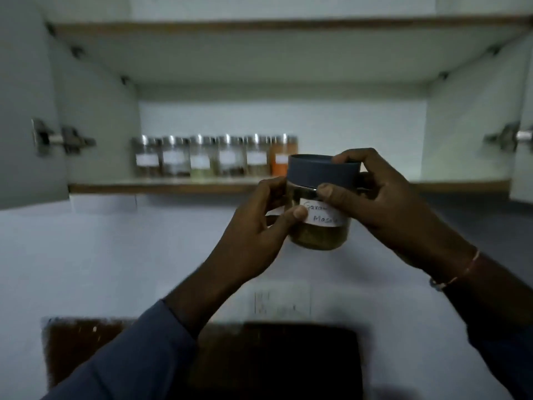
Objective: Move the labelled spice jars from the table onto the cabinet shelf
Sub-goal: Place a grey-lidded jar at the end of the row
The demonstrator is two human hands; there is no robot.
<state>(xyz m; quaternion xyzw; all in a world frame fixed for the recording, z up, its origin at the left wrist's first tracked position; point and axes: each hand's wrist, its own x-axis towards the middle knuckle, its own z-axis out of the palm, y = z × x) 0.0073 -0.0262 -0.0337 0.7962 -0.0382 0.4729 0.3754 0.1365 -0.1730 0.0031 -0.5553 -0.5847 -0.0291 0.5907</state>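
Note:
Both hands hold up a glass spice jar (317, 235) with a dark blue lid and a white handwritten label, brownish powder inside. My left hand (259, 226) grips its left side with the thumb on the label. My right hand (383, 203) clasps the lid and right side. The jar hangs in the air just in front of and slightly below the cabinet shelf (161, 187). On that shelf stands a row of several steel-lidded labelled jars (202, 158), the rightmost one orange (278, 166).
The cabinet doors stand open at the far left (26, 111) and far right (523, 140), with metal hinges. An upper shelf board (259, 26) spans the top. Shelf space lies right of the jar row. A dark object (288, 362) and a brown surface (75, 347) sit below.

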